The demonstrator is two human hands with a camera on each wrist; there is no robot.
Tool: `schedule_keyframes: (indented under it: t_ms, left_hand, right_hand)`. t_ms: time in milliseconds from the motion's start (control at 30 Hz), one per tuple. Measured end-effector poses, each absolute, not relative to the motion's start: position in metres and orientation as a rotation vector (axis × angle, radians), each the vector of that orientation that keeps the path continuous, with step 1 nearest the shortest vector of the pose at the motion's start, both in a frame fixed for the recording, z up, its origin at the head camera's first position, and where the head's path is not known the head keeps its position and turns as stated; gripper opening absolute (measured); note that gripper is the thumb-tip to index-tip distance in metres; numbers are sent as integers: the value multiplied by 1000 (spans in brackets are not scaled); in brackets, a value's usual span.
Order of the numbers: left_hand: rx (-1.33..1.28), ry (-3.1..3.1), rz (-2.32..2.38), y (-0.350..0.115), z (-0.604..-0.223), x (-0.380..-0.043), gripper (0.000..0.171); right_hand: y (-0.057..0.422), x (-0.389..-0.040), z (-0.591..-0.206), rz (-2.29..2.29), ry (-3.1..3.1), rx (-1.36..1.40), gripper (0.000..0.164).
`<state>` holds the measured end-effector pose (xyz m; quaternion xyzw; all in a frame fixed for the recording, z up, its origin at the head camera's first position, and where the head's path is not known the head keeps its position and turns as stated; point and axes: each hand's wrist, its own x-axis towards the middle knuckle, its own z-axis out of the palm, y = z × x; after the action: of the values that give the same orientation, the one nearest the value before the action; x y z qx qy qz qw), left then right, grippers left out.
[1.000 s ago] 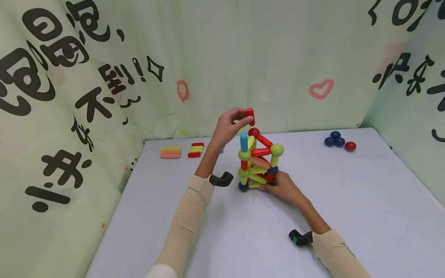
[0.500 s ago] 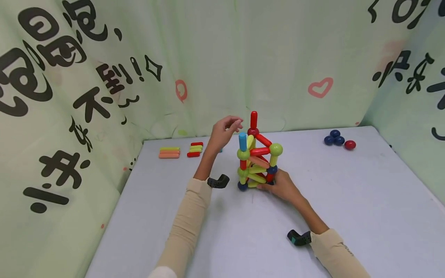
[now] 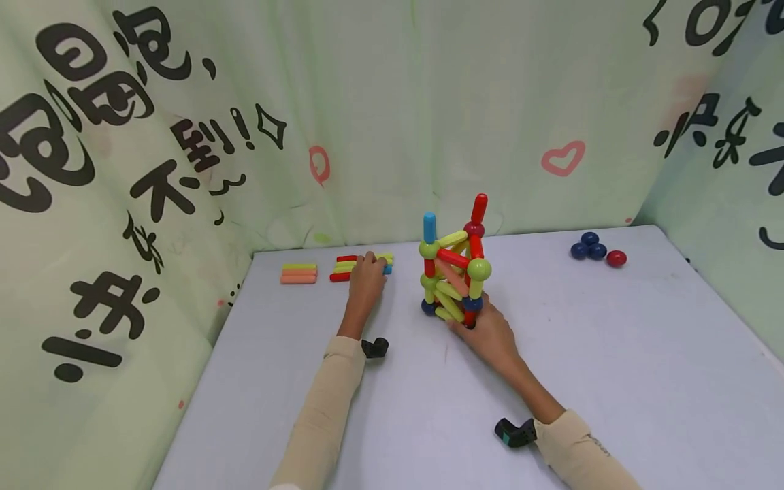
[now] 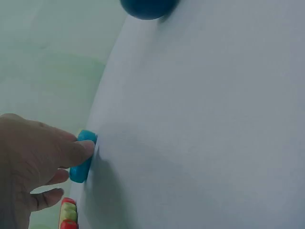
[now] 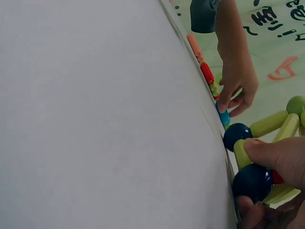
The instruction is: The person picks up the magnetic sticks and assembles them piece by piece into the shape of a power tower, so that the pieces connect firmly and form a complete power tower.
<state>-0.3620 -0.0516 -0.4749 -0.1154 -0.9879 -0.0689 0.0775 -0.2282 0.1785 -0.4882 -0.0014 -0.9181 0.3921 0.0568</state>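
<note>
In the head view a tower of magnetic sticks and balls [image 3: 479, 269] stands on the table, with one blue stick [image 3: 429, 228] and one red stick [image 3: 480, 207] pointing up from its top. My right hand [image 3: 495, 337] grips the tower's base; in the right wrist view its thumb presses on a yellow-green stick [image 5: 241, 153] between two dark blue balls [image 5: 252, 182]. Over at the loose sticks, my left hand [image 3: 367, 280] pinches a blue stick [image 4: 79, 172] between thumb and fingers, as the left wrist view shows. That hand partly covers the sticks in the head view.
Left of the left hand lie red and yellow-green sticks [image 3: 341, 268], and farther left a stack of orange and yellow-green sticks [image 3: 299, 273]. At the back right are several dark blue balls [image 3: 589, 246] and a red ball [image 3: 616, 258]. A printed curtain [image 3: 380, 136] borders the table.
The left hand set a red stick upright on the tower's top, let go and moved down-left to the loose sticks. The right hand has turned the tower, its top red stick now farther right.
</note>
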Motion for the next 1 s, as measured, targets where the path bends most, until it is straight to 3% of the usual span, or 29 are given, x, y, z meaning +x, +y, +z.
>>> schedule_keyframes:
  t_ms: [133,267,400,700,1000]
  left_hand:
    - [-381,-2945,-178,-56,-480,-361,35]
    - [-385,-2945,-156,-60,-480,-359,33]
    - [-344,-2974,-328,-63,-475,-354,30]
    - [-385,-2379,-1661,-47,-415,-303,31]
    - [-847,-2099,-1601,-8,-361,-258,28]
  right_hand:
    - [170,-226,-484,1345,-2825,19,101]
    - [164,-224,-478,1506,-2828,36,110]
    - [164,-224,-476,1551,-2805,52,106]
    - [175,-227,-485,1688,-2831,144,100]
    - [186,-232,-481,1766,-2846,191,102]
